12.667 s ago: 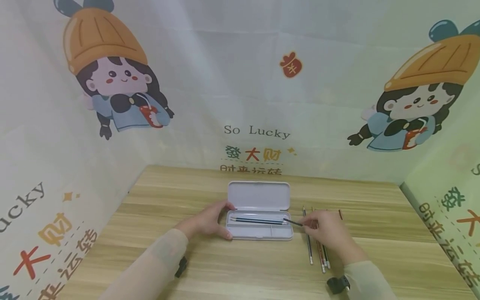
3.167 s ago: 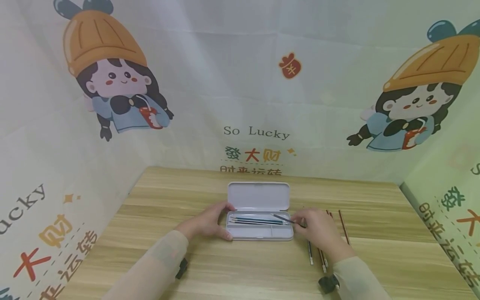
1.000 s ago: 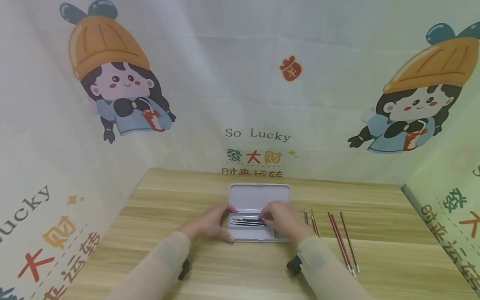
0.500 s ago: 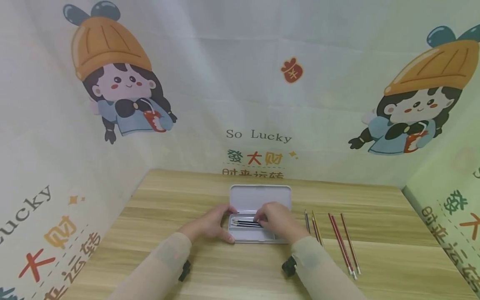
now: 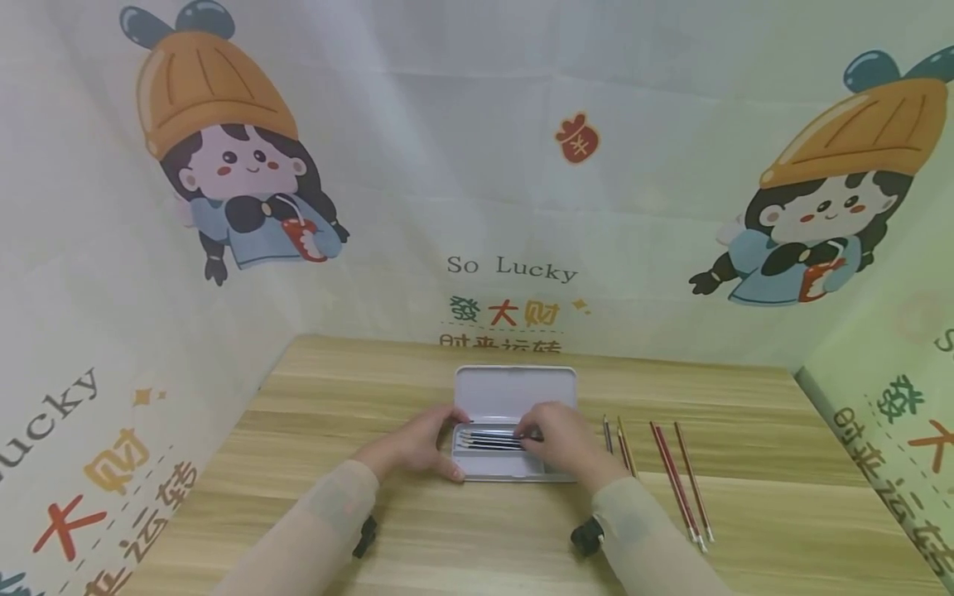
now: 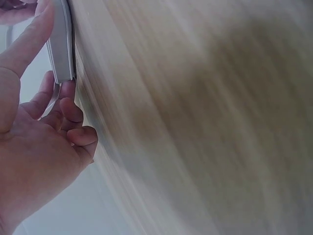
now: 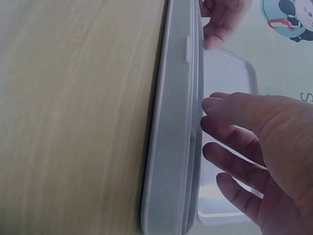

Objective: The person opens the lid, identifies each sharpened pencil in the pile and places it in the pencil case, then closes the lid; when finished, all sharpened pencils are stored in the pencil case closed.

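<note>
A white pencil case [image 5: 492,465] lies open in the middle of the table, its lid [image 5: 514,393] tipped back. Several dark pencils [image 5: 488,440] lie side by side in its rear compartment, points to the left. At the case's left end, my left hand [image 5: 421,445] grips it, thumb at the front corner and fingers behind. My right hand [image 5: 559,434] is over the case's right half, fingertips at the pencils' right ends, which it partly hides. In the right wrist view, the fingers of the right hand [image 7: 264,142] are loosely bent at the rim, with no pencil showing between them.
Right of the case lie a dark pencil [image 5: 607,432] and yellowish pencils [image 5: 624,443], partly behind the right arm. Farther right are red pencils [image 5: 673,480] with white ends. A printed cloth [image 5: 387,207] encloses the wooden table [image 5: 358,372] at the back and sides.
More pencils lie in the case than in the oldest frame, and fewer dark ones beside it. My right hand came in over the case, then shifted slightly right. My left hand stayed put.
</note>
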`<state>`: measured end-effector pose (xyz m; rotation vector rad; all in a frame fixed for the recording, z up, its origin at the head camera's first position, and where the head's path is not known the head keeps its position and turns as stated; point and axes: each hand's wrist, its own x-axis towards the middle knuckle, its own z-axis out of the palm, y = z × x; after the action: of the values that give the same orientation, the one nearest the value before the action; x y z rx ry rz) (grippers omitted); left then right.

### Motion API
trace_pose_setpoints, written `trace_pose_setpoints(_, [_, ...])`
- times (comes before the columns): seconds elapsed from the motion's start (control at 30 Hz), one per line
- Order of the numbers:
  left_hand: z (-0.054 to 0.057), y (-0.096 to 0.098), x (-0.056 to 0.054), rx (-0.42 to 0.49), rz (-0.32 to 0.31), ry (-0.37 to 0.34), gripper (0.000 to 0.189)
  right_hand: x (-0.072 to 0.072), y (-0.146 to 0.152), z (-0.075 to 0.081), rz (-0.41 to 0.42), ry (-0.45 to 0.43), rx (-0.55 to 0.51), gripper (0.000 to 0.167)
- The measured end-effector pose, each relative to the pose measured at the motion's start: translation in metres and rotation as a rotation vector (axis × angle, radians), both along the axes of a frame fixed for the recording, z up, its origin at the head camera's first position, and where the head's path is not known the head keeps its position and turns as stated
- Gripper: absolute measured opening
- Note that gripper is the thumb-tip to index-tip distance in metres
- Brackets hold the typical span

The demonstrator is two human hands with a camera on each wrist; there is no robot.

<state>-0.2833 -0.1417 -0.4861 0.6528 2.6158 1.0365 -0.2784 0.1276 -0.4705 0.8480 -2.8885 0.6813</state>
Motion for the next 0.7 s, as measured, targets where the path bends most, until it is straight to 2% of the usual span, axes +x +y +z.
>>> trace_pose_setpoints(0.23, [0.001,-0.001,0.001,-0.004,0.011,-0.018,0.081,0.007,0.016,-0.001,-0.05,0.019,-0.009,0.008])
trace_pose_setpoints(0.5, [-0.001,-0.001,-0.002,-0.007,0.005,-0.011,0.082,0.022,0.034,0.002,-0.181,-0.057,-0.08,0.009])
trace_pose_setpoints(0.7, [0.001,0.0,-0.001,-0.008,-0.004,-0.006,0.082,0.033,0.051,0.003,-0.216,-0.036,-0.094,0.012])
